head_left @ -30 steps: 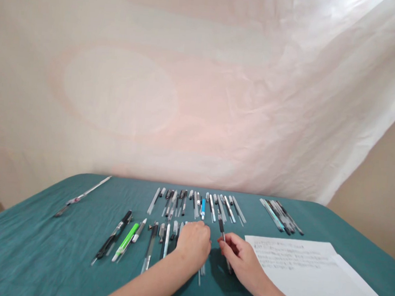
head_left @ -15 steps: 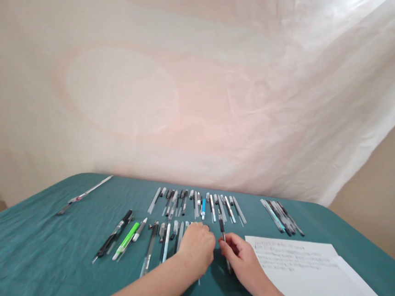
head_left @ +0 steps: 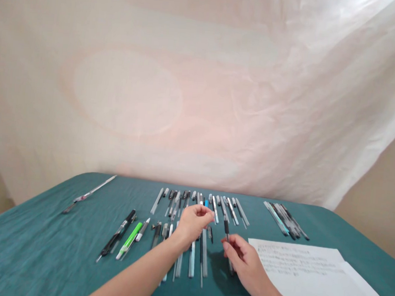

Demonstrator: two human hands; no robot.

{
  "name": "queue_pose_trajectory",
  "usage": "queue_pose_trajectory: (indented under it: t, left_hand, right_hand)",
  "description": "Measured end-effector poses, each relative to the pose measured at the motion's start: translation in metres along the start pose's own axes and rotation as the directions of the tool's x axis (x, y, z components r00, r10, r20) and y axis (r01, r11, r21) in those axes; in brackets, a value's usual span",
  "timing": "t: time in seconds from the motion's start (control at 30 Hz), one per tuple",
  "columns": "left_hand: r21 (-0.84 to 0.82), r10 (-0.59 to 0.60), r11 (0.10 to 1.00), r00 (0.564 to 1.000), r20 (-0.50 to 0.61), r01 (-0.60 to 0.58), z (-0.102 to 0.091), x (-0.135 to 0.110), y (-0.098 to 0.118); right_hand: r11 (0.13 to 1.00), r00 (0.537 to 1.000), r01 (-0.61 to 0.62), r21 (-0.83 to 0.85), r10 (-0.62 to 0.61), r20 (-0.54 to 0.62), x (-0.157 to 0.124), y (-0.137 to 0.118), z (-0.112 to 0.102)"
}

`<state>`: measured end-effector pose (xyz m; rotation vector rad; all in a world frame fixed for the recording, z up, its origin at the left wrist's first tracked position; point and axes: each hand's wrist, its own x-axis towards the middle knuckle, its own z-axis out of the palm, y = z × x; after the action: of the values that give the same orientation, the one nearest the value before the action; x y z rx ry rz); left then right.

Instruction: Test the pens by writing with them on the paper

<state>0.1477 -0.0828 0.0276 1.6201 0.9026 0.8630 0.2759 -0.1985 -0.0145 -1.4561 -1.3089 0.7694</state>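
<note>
My right hand (head_left: 245, 260) is closed around a dark-tipped pen (head_left: 226, 228), thumb and fingers pinching its barrel. The pen stands tilted, its dark end toward the back of the table. To its left, my left hand (head_left: 194, 223) hovers over the rows of pens with thumb and fingertips pressed together. Whatever may be in that pinch is too small to make out. Beneath the left forearm lie clear pen barrels and refills (head_left: 204, 254), partly hidden by it. Behind both hands runs a back row of pens and caps (head_left: 175, 201).
At the left lie a black pen (head_left: 117, 235), a bright green pen (head_left: 129, 240) and a long thin pale strip (head_left: 93, 191). A bundle of pens (head_left: 286, 220) is at the back right. White paper with handwriting (head_left: 310, 287) covers the front right of the green cloth (head_left: 46, 254).
My left hand has moved up and away toward the back row, uncovering barrels in the front row. My right hand still grips the pen in nearly the same place. The view has shifted slightly.
</note>
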Motion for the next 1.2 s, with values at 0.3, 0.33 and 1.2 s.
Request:
queue_pose_trajectory:
  t: [0.3, 0.33, 1.2]
  left_hand:
    - [-0.475, -0.203, 0.858, 0.978, 0.039, 0.197, -0.001, 0.0, -0.008]
    - [-0.507, -0.215, 0.835, 0.975, 0.054, 0.212, -0.001, 0.0, -0.009]
    - [-0.557, -0.15, 0.801, 0.974, 0.17, 0.221, 0.007, -0.008, -0.008]
  right_hand:
    - [0.995, 0.995, 0.057, -0.08, -0.051, 0.082, -0.005, -0.007, -0.001]
    - [0.995, 0.995, 0.059, -0.083, -0.052, 0.091, -0.005, -0.008, -0.001]
    - [0.988, 0.993, 0.074, -0.134, -0.061, 0.096, -0.002, -0.009, 0.0]
